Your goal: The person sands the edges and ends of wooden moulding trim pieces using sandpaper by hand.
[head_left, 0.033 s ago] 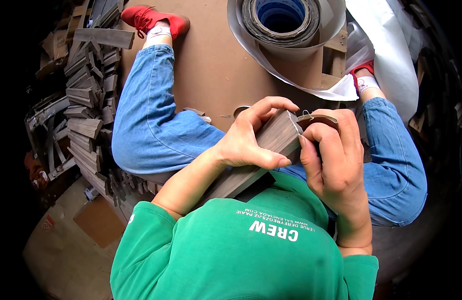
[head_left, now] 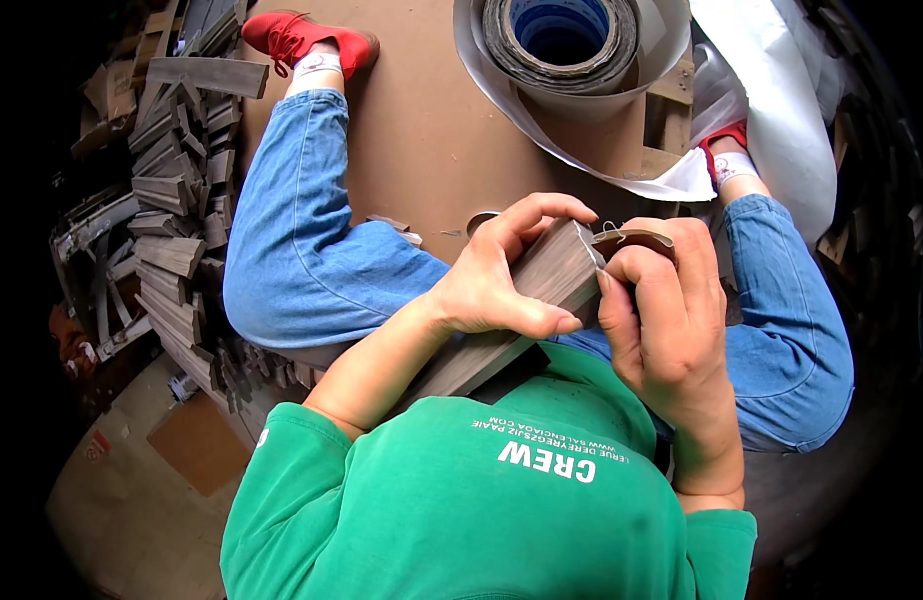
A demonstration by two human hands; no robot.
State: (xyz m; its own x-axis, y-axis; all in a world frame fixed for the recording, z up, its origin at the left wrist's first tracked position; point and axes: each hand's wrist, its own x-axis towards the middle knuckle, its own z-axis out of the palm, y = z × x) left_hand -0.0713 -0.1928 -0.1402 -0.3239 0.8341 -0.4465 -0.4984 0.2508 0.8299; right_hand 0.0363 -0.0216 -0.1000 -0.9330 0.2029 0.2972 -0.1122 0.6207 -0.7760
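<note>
Lots of brown here: the board [head_left: 431,130] on the floor is plain tan, and the wood strip [head_left: 541,290] has a grey-brown grain pattern. Jeans [head_left: 291,240] are mid blue, shoes [head_left: 306,38] bright red with white socks [head_left: 317,66]. The shirt [head_left: 461,500] is green with white lettering. The roll [head_left: 566,40] is dark grey, blue inside.

bare brown board [head_left: 421,130] open between the knees, stacked wood offcuts [head_left: 176,200] crowding left, paper roll [head_left: 566,45] blocking ahead
</note>
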